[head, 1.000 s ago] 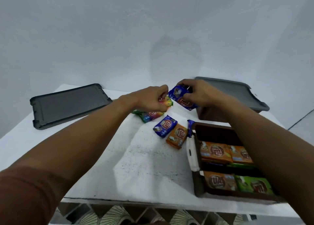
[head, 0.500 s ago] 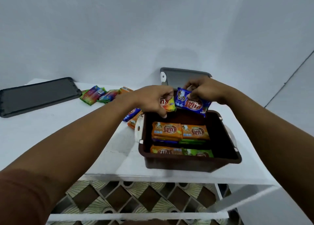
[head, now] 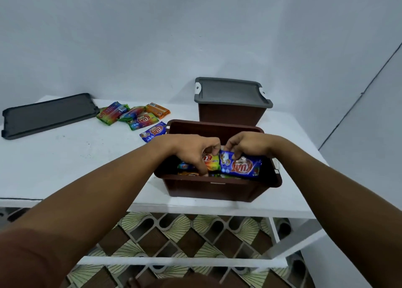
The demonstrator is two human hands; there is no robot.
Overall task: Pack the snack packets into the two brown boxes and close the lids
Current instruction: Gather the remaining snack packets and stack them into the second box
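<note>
An open brown box (head: pixel 217 188) stands at the table's front edge with several snack packets inside. My left hand (head: pixel 193 150) grips a rainbow-coloured packet (head: pixel 212 162) inside the box. Beside it, my right hand (head: pixel 248 145) holds a blue packet (head: pixel 241 167) just over the packets in the box. Behind stands a second brown box (head: pixel 230 114) with its grey lid (head: pixel 231 91) on. Loose packets (head: pixel 132 115) lie on the table to the left, and a blue one (head: pixel 153 132) rests next to the open box.
A loose dark grey lid (head: pixel 47 114) lies flat at the far left of the white table (head: pixel 65 161). A pale wall rises right behind the table. Patterned floor tiles (head: pixel 174 242) show below the table's front edge.
The view has swung from the loose packets over to the open box. Both hands have carried their packets from above the table down into the box.
</note>
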